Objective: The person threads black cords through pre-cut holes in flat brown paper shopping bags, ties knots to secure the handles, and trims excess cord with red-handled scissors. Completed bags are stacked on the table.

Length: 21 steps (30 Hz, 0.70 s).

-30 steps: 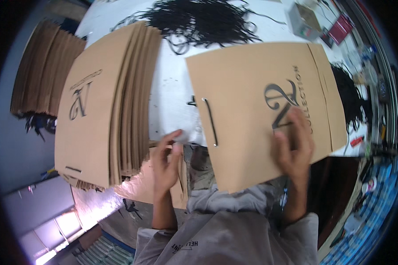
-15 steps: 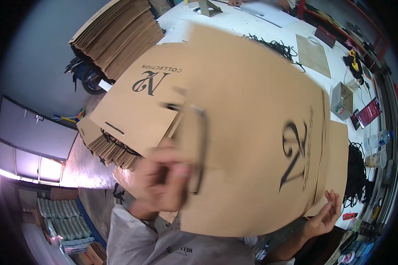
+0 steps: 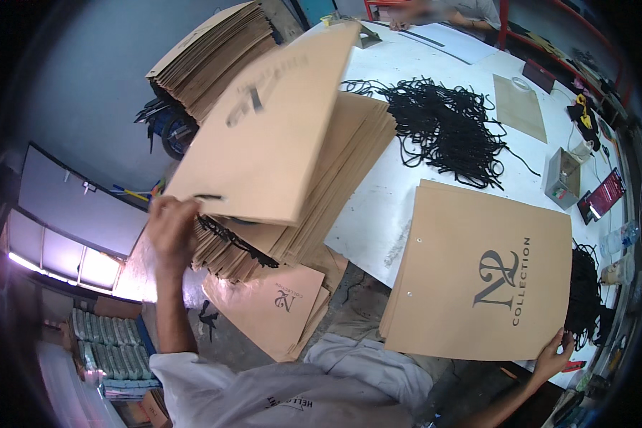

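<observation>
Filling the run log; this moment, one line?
left hand: gripping corded kraft bag; right hand: touching uncorded kraft bag; black cords: on table

A black monogram and a line of capitals are printed sideways on the flat brown paper bag (image 3: 453, 271) at right. The mark is repeated on the lower bag (image 3: 267, 307) and blurred on the raised bag (image 3: 282, 135); dark lettering is borne by the grey shirt (image 3: 257, 392).

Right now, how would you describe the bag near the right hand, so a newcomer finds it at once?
On the white table, go to the near edge, by the right hand. The top brown bag lies flat there. Unlike the tilted bag in the left hand, with its cord handle, it shows two bare holes.
</observation>
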Available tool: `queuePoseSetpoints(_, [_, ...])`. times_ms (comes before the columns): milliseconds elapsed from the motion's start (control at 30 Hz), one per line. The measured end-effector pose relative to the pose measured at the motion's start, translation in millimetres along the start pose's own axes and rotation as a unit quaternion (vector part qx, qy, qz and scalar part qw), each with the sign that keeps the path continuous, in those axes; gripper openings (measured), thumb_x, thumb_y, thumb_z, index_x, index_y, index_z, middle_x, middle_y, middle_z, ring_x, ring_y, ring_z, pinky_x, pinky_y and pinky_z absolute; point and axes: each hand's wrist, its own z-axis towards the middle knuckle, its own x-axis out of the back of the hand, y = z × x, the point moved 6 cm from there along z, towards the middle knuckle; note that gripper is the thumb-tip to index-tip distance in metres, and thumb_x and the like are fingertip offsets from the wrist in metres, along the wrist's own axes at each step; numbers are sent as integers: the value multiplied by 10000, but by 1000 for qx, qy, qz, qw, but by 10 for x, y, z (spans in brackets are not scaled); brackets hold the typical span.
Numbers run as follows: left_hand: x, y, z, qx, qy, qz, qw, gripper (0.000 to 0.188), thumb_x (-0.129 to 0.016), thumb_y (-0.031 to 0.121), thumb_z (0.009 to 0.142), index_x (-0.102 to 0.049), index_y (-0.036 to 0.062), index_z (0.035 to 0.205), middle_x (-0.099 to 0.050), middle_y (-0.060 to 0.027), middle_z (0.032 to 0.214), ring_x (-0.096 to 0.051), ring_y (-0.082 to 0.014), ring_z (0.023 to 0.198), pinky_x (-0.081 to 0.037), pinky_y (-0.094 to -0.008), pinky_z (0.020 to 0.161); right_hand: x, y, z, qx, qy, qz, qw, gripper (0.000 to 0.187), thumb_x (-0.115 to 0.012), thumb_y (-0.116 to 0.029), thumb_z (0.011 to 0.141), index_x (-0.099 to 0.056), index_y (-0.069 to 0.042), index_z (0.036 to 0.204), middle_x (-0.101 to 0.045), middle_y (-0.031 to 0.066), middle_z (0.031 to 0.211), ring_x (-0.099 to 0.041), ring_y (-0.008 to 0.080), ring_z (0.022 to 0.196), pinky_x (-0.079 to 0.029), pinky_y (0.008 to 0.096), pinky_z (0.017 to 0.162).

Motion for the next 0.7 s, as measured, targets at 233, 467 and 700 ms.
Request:
queuePoseSetpoints(233, [-238,-137,-806,53,-2,50,997,274,-740,-90,739,-705,34,981,-745,-117,973,-682,-309,871,-569,-398,754,16,1435,667,-114,-30,98,988,695,-539,-556,1023,-615,54,1347,-650,211,1355,-587,329,1294,-423,380,1094])
queuePoseSetpoints(467, [-374,-194,-971,48,33,44,997,234,-725,-112,786,-693,10,983,-747,-145,996,-705,-343,909,-590,-398,785,-244,2044,1018,-8,-84,-13,996,657,-706,-502,931,-673,86,1223,-736,200,1002,-699,254,925,-531,368,849])
queuePoseSetpoints(700, [-455,-217,-1103,43,40,19,998,221,-714,-118,802,-697,-3,990,-739,-163,1015,-709,-355,950,-606,-423,839,-252,2179,1007,-4,-93,4,996,462,-664,-332,1000,-647,72,1224,-739,162,1057,-683,233,986,-522,360,893])
